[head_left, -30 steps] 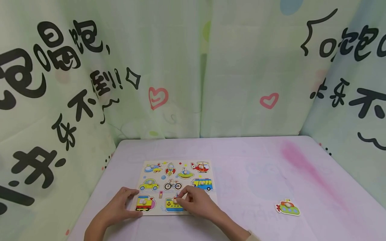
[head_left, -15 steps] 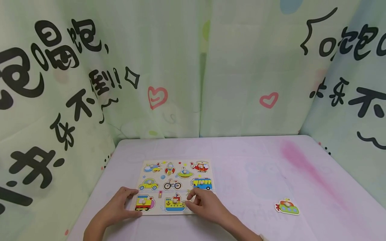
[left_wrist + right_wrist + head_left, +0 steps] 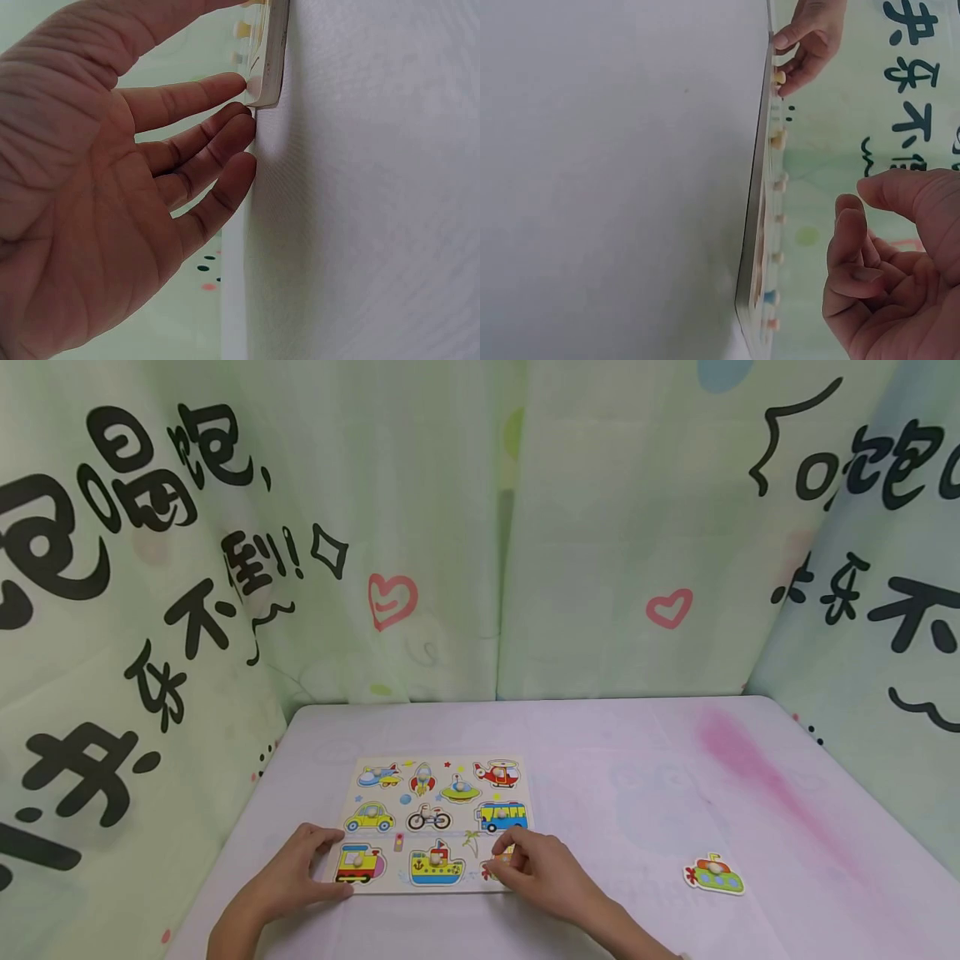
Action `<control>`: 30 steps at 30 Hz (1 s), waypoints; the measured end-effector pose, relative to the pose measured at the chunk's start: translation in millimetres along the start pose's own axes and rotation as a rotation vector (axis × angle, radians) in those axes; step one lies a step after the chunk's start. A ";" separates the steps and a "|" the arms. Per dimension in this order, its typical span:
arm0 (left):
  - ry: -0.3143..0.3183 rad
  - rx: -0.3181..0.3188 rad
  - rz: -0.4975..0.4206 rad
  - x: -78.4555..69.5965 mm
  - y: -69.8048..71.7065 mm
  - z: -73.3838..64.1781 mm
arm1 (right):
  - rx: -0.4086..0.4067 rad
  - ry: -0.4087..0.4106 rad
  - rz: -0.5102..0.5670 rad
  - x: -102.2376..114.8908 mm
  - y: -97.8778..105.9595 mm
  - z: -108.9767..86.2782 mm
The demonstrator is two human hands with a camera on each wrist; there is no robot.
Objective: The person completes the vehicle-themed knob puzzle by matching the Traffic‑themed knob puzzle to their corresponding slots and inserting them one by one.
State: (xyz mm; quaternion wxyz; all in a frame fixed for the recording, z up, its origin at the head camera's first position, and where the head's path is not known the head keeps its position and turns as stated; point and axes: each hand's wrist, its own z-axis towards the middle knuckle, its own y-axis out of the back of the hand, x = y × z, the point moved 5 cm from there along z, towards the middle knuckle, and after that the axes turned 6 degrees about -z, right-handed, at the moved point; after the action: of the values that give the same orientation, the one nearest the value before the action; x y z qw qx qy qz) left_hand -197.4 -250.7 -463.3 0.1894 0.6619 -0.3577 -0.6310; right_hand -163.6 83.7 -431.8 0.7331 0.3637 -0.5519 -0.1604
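Observation:
A wooden knob puzzle board point(image 3: 397, 877) lies on the table, with vehicle pieces such as a train point(image 3: 359, 864), a ship point(image 3: 437, 864) and a bus point(image 3: 502, 816) in it. My left hand point(image 3: 291, 881) rests against its left edge and near corner, fingers fairly straight; in the left wrist view fingertips touch the board corner point(image 3: 276, 67). Over the lower right corner my right hand point(image 3: 546, 872) hovers, partly covering a red picture there. In the right wrist view this right hand point(image 3: 892, 277) has bent fingers, a gap at the thumb, and nothing held.
A loose submarine piece point(image 3: 715, 874) with a knob lies on the table, to the right of the board. The table has a pale cloth point(image 3: 600, 777) with a pink smear point(image 3: 765, 777). Printed curtains point(image 3: 585, 527) stand around the table's back and sides.
My right hand has moved right, from the ship piece to the board's lower right corner, uncovering the ship and a palm tree print. The left hand stays put.

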 end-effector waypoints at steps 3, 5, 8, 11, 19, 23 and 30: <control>0.002 0.001 0.002 -0.2 0.7 0.0 | -0.013 -0.011 0.009 -3.2 6.0 -4.5; 0.004 0.002 0.003 -0.2 1.1 0.0 | -0.020 -0.019 0.004 -5.0 9.4 -6.9; 0.004 0.004 0.004 -0.5 1.5 0.2 | -0.021 -0.036 -0.021 -8.0 13.2 -9.7; -0.001 0.007 0.004 -0.9 1.2 0.4 | -0.013 -0.055 -0.044 -12.3 15.8 -12.4; -0.016 0.002 0.009 -0.6 0.2 -1.4 | 0.014 -0.075 -0.091 -22.6 22.5 -19.2; -0.019 0.002 0.008 -0.1 0.3 -1.3 | 0.028 -0.075 -0.100 -28.6 25.2 -23.7; -0.007 0.008 -0.008 -0.1 0.3 -0.6 | 0.033 -0.073 -0.136 -37.2 29.9 -30.8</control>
State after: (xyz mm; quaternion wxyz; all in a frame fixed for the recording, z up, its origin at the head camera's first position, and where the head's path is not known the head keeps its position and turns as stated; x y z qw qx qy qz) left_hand -196.9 -250.9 -462.9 0.1829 0.6619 -0.3583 -0.6325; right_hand -152.7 138.8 -440.2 0.6937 0.4062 -0.5550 -0.2139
